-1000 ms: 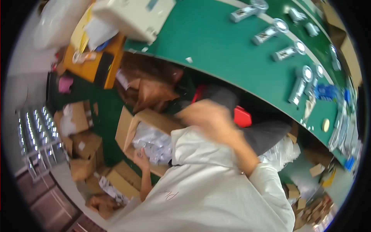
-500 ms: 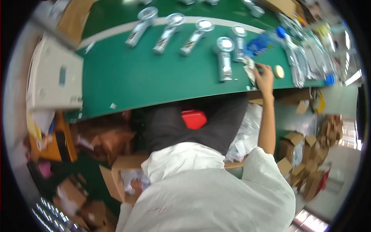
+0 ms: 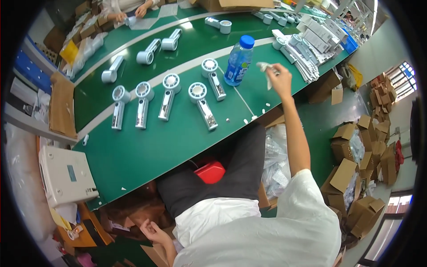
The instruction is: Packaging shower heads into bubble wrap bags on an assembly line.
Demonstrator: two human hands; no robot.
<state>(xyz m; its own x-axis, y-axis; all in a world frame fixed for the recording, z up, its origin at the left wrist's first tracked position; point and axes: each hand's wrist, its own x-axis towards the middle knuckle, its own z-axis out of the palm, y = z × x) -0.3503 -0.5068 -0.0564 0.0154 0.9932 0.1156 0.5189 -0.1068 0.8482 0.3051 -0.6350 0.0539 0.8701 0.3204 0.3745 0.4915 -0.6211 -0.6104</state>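
Observation:
My right hand (image 3: 280, 81) is raised over the right part of the green table (image 3: 173, 141), pinching a crumpled white cloth (image 3: 265, 71). Left of that hand a blue-capped bottle (image 3: 238, 62) of blue liquid stands upright. Several silver handheld shower heads lie on the near table; the closest is a shower head (image 3: 204, 107) with its round face up, and another shower head (image 3: 214, 80) lies beside the bottle. Below the table's near edge, my left hand (image 3: 152, 230) is held empty, fingers apart, above brown wrapping and a cardboard box.
More shower heads lie on the dark green belt (image 3: 129, 60) beyond. A co-worker's hands (image 3: 129, 15) handle a part at the far left. Flat wrapped packages (image 3: 302, 58) are piled on the right. A beige case (image 3: 66, 175) stands left; cardboard boxes (image 3: 351, 178) crowd the right floor.
The view has swung, bringing more of the far belt into sight. My right hand has lifted the cloth off the table. My left hand has come out of the cardboard box.

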